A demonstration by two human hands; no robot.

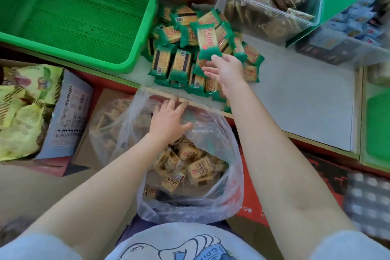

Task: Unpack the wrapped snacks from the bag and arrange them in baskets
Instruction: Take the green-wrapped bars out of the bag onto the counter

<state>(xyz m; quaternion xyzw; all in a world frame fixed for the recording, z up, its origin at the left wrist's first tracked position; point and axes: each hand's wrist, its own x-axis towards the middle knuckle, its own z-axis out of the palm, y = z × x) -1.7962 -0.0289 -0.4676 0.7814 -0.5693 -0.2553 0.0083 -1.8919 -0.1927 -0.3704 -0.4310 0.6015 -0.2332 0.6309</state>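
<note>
A clear plastic bag (230,175) stands open below me, holding several tan wrapped snacks (190,167). My left hand (168,120) lies flat on the bag's far rim, fingers straight, at the counter edge. A pile of green-wrapped cracker packs (179,65) lies on the grey counter (295,95). My right hand (225,72) hovers over this pile with fingers spread straight. One green pack (207,41) stands upright above the pile, its lower edge at my thumb tip. An empty green basket (69,12) sits to the left of the pile.
A clear bin (272,6) of brown wrapped snacks stands behind the pile, red packs beside it. A cardboard box (65,116) with yellow-green bags (23,116) is at the left. Another green basket (377,124) shows at the right edge. A red carton (253,202) sits under the bag.
</note>
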